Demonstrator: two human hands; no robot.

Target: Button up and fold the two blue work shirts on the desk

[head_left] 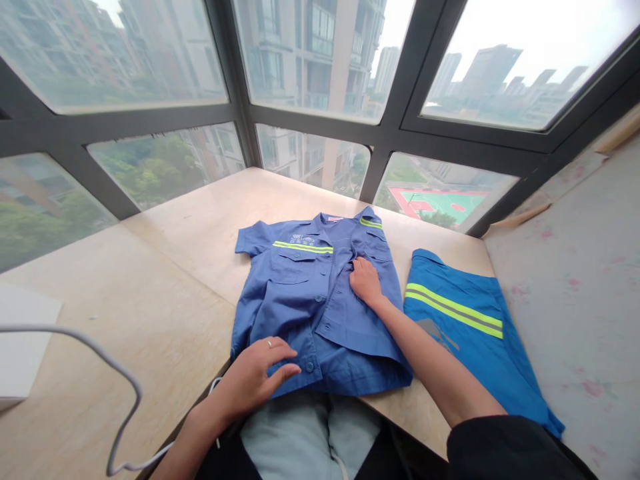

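A blue short-sleeved work shirt [295, 293] lies front up, collar away from me, with yellow-green reflective stripes, chest pockets and buttons down its front. Its front is unbuttoned, and the right-hand panel is partly folded over on itself. My right hand [366, 280] is closed on the edge of that panel near the chest; its fingertips are partly hidden in the cloth. Over the lower left hem, my left hand [263, 370] has its thumb and fingers apart and holds nothing. A ring is on one finger.
A brighter blue folded garment [450, 293] with reflective stripes lies right of the shirt, beside the papered wall [575, 320]. The pale ledge [175, 280] meets framed windows at the back. A grey cable [127, 377] and white box [25, 333] are at left.
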